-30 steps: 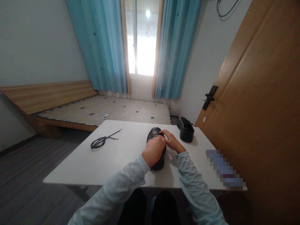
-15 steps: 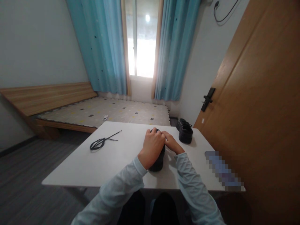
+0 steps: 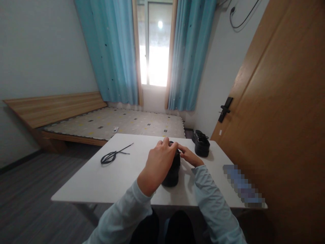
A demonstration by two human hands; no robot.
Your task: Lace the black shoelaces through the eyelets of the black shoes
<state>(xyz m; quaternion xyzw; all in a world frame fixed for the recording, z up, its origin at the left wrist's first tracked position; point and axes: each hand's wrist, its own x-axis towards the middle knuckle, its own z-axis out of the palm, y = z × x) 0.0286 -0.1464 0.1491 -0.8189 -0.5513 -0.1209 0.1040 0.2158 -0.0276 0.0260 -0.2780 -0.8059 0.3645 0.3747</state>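
A black shoe [image 3: 172,174] sits on the white table [image 3: 122,183] right in front of me, its heel toward me. Over its upper from the left side lies my left hand [image 3: 159,161], fingers bent and fingertips mostly hidden near the front of the shoe. At the shoe's right side, my right hand [image 3: 189,156] has its fingers pressed together close to the left fingertips. Whatever small part the two hands pinch there cannot be made out. Much of the shoe's upper is covered by the left hand.
A second black shoe [image 3: 201,144], with laces in it, stands at the table's far right. A coiled black shoelace [image 3: 109,157] lies at left. A blurred bluish item [image 3: 242,186] rests along the right edge. Beyond are a bed [image 3: 127,123] and a wooden door [image 3: 279,118].
My left hand has shifted slightly left and lifted its wrist, showing more of the shoe. My right hand has moved a little right, its fingers still at the shoe's side.
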